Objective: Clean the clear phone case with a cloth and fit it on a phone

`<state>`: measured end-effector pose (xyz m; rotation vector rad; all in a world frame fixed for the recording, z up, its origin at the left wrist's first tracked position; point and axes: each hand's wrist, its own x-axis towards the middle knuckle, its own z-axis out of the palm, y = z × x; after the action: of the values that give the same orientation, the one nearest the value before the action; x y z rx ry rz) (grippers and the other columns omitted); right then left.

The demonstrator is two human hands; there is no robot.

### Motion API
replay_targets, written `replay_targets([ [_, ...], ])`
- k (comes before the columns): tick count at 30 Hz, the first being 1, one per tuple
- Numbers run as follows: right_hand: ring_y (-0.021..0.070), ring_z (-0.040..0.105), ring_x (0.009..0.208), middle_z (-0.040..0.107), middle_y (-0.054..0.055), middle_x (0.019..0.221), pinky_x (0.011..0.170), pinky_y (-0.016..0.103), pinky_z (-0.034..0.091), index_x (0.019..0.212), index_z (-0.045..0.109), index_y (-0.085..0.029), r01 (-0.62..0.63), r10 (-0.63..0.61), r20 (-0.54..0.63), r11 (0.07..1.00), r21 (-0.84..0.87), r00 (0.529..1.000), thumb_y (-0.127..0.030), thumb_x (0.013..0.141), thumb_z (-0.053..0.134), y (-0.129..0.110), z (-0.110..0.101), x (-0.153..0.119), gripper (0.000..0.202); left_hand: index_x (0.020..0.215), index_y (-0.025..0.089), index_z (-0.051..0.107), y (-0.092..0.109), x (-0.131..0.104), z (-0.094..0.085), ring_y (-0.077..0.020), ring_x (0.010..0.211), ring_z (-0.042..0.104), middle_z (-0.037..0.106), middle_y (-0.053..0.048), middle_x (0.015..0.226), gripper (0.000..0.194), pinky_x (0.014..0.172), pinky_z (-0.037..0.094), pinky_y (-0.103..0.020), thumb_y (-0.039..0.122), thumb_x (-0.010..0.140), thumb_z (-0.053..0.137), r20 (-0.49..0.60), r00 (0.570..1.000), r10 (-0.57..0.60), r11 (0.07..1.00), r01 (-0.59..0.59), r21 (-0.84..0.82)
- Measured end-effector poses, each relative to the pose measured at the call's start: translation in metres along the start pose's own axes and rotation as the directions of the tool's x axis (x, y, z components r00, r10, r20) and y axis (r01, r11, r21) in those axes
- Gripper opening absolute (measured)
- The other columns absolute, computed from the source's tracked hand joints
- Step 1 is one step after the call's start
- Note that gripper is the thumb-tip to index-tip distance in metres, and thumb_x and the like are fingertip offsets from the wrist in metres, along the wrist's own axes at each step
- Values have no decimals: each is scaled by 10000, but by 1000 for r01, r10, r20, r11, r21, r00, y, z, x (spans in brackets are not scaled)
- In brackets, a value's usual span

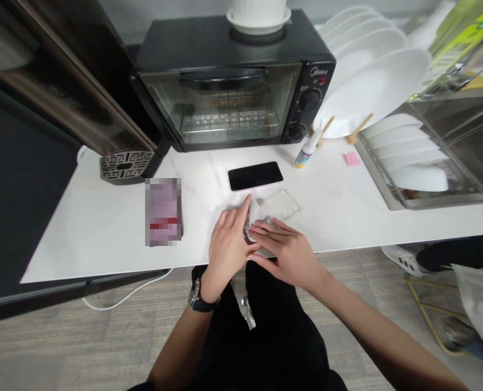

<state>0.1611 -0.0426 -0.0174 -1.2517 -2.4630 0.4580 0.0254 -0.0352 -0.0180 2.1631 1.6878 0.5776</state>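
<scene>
Two hands at the counter edge: left hand (pixel 228 239) and right hand (pixel 284 247), fingers mostly extended, both pressing and pinching one white wrapper (pixel 254 217). One clear plastic tray (pixel 284 203) touches it behind. Beyond: one phone (pixel 255 175), one small bottle (pixel 306 153), one toaster oven (pixel 233 81). White counter (pixel 102 228), wood floor.

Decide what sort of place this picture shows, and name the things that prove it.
Most likely a small kitchen or office pantry: a toaster oven stands on the white counter, white plates sit upright in a wooden rack, and more dishes fill a metal drying rack.
</scene>
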Motion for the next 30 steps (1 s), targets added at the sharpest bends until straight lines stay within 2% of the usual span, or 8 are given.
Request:
replay_targets([
  [4, 129, 379, 1006, 533, -69, 946, 945, 333, 190, 937, 470, -312, -108, 106, -60, 994, -28, 993, -308, 746, 335, 19, -9, -14, 234, 1198, 206, 89, 2, 0, 1, -237, 929, 365, 435, -54, 1015, 758, 826, 288, -380, 398, 599, 513, -9, 1000, -10, 1000, 10, 10],
  [9, 169, 351, 1027, 480, 28, 1037, 931, 411, 106, 1004, 441, -194, -277, 250, -229, 956, -97, 941, -275, 759, 317, 37, -8, -7, 286, 1200, 215, 31, 2, 1, 0, -209, 947, 346, 411, -12, 1066, 817, 862, 263, -341, 360, 584, 547, -8, 1000, -15, 999, 14, -30],
  [12, 183, 307, 1056, 441, 58, 1079, 923, 394, 144, 1027, 421, -158, -223, 204, -210, 972, -71, 956, -334, 737, 344, 23, 1, 6, 348, 1194, 258, 43, 2, 3, -1, -201, 950, 339, 395, 5, 1088, 761, 863, 265, -324, 330, 611, 527, -4, 1000, -6, 999, 6, -41],
  [17, 125, 324, 1043, 471, 5, 1044, 929, 305, 194, 1018, 424, -211, -16, 18, -43, 999, 39, 999, -372, 726, 343, -2, 10, 7, 343, 1190, 259, 91, 0, 2, -1, -200, 909, 360, 432, -30, 988, 646, 807, 294, -327, 284, 665, 466, 39, 999, -8, 1000, 7, 25],
  [21, 111, 340, 1032, 500, -30, 1003, 938, 312, 165, 975, 455, -245, -73, 74, -31, 997, 9, 997, -296, 752, 328, 12, 1, -11, 262, 1195, 212, 81, 0, 1, 1, -207, 937, 336, 407, -44, 1017, 713, 832, 264, -338, 346, 631, 496, 28, 1000, -7, 999, 6, 40],
  [24, 115, 347, 1028, 513, -18, 983, 944, 327, 119, 958, 470, -224, -190, 183, -102, 980, -64, 978, -267, 758, 330, 32, -9, -18, 248, 1199, 194, 45, 0, 2, 2, -203, 944, 330, 412, -44, 1030, 757, 852, 244, -336, 385, 620, 494, 19, 1000, -6, 1000, 6, 13],
  [27, 140, 349, 1027, 495, 19, 1012, 937, 369, 95, 987, 449, -191, -279, 251, -203, 953, -122, 947, -269, 760, 325, 40, -11, -10, 270, 1200, 192, 7, 0, 3, 1, -200, 949, 328, 410, -33, 1054, 798, 861, 236, -329, 352, 610, 520, 12, 1000, 0, 1000, 0, -20],
  [30, 181, 301, 1059, 439, 56, 1077, 918, 392, 149, 1036, 405, -164, -240, 212, -213, 964, -116, 954, -349, 729, 358, 29, -2, 5, 362, 1199, 201, 21, -1, 4, 0, -192, 963, 319, 394, -20, 1079, 785, 871, 234, -308, 322, 612, 528, 9, 1000, 11, 999, -11, -42],
])
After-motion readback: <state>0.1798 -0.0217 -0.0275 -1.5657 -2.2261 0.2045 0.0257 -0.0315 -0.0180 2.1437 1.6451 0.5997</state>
